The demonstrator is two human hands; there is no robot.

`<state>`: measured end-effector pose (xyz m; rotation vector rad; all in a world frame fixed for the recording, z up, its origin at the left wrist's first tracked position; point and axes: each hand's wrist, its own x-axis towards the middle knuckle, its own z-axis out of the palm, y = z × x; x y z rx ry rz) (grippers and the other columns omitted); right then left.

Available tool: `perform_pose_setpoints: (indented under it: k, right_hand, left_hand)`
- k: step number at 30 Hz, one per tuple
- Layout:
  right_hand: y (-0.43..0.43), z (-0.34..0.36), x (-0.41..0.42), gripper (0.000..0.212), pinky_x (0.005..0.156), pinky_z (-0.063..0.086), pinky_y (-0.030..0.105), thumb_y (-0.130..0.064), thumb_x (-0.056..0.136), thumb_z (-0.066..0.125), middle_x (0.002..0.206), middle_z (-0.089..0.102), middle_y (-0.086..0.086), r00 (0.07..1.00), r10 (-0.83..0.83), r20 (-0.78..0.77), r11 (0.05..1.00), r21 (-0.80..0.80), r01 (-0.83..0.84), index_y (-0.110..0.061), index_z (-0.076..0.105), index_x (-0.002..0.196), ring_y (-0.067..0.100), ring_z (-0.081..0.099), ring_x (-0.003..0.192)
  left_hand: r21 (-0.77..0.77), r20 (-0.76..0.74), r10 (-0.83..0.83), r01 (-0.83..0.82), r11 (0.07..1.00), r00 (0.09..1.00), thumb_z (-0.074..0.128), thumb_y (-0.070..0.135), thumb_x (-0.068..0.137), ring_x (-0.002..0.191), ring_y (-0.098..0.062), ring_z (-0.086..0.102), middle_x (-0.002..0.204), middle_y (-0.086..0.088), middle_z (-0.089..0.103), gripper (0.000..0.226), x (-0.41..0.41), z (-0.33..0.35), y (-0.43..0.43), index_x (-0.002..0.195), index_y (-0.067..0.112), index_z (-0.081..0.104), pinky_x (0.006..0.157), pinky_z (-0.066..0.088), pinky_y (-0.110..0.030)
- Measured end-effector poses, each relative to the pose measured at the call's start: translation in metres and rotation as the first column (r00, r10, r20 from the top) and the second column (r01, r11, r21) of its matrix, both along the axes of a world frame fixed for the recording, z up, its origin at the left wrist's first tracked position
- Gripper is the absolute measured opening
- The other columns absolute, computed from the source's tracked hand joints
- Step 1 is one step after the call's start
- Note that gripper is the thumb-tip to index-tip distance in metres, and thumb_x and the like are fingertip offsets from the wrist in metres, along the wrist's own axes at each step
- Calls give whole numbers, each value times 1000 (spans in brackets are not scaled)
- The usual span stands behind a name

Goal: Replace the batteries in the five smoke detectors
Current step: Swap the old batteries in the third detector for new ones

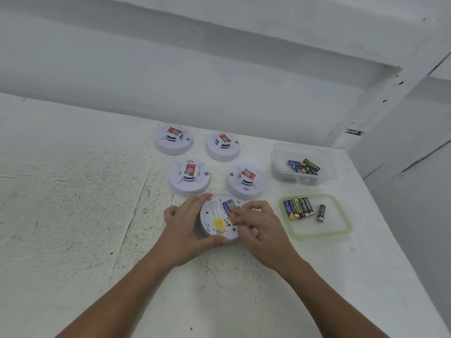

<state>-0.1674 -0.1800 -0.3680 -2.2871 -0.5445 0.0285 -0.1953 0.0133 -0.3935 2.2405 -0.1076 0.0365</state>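
A white smoke detector (214, 217) lies upside down near the table's middle, its battery bay exposed. My left hand (188, 223) grips its left rim. My right hand (256, 223) pinches a blue and yellow battery (227, 208) that sits in the bay. Several more detectors stand face up behind it: two at the back (173, 140) (223, 147) and two nearer (189, 176) (245, 181), each with a red sticker on top.
A green-rimmed lid (317, 230) to the right holds several batteries (299, 208) in a row and one apart (321, 212). Behind it a clear tub (280, 154) holds several loose batteries. The table's right edge runs just past both. A white wall rises behind.
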Motion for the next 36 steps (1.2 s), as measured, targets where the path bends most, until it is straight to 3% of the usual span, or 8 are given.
perform_pose_setpoints:
  k: [6,10,14,19,24,27,30,36]
  right_hand:
    - [2,12,9,23,75,43,13,-16,81,55,93,65,-22,999,18,-47,999,-27,-20,-17,76,91,-1,46,99]
    - [-3,43,30,22,69,55,37,-13,87,56,82,72,-14,975,40,-218,998,-44,-51,-20,77,92,24,65,78]
    - [-26,73,81,21,65,47,18,-10,87,56,81,71,-13,982,-128,-142,990,39,135,-17,75,89,7,66,76]
    - [-75,77,158,23,64,46,22,1,84,50,95,65,6,937,-350,7,879,-342,331,-9,69,92,19,60,77]
    - [-92,54,185,24,59,48,28,8,77,49,89,70,18,944,-331,1,677,-697,238,1,70,89,26,59,72]
    - [-90,44,191,8,56,46,26,-3,78,59,68,57,5,950,-311,30,609,-761,223,-5,56,71,24,54,69]
    - [-87,38,192,30,51,36,24,-8,78,59,62,41,1,942,-332,55,615,-744,260,-14,34,61,24,49,68]
    - [-80,32,195,21,46,30,20,-11,75,59,64,47,-1,919,-395,-15,634,-728,261,-15,42,62,20,50,63]
  left_hand:
    - [82,-21,12,-10,997,1000,55,79,54,119,-9,33,125,24,38,101,0,-5,-4,143,41,25,91,12,-19]
    - [112,-26,18,-15,994,1000,54,76,54,117,-8,30,124,22,36,100,-1,-5,-5,143,43,23,93,11,-21]
    - [111,-27,13,-10,994,1000,54,76,53,114,-2,25,126,24,34,101,-1,-1,-6,143,43,23,97,11,-24]
    - [104,-22,16,-14,994,1000,58,72,54,110,2,24,125,28,34,97,-2,-1,-6,141,45,23,101,16,-29]
    - [95,-4,12,-12,995,1000,56,71,53,112,18,15,124,35,28,93,-1,2,-8,135,50,20,97,15,-27]
    - [96,-8,27,-26,995,1000,55,70,52,114,26,3,123,38,26,93,-1,5,-9,135,49,21,96,15,-26]
    - [120,-27,31,-28,992,999,53,71,51,109,7,20,123,36,27,95,-1,5,-9,138,47,22,96,14,-24]
    - [124,-35,50,-45,991,998,53,72,51,108,-4,22,125,31,30,96,-1,4,-10,138,48,20,98,14,-24]
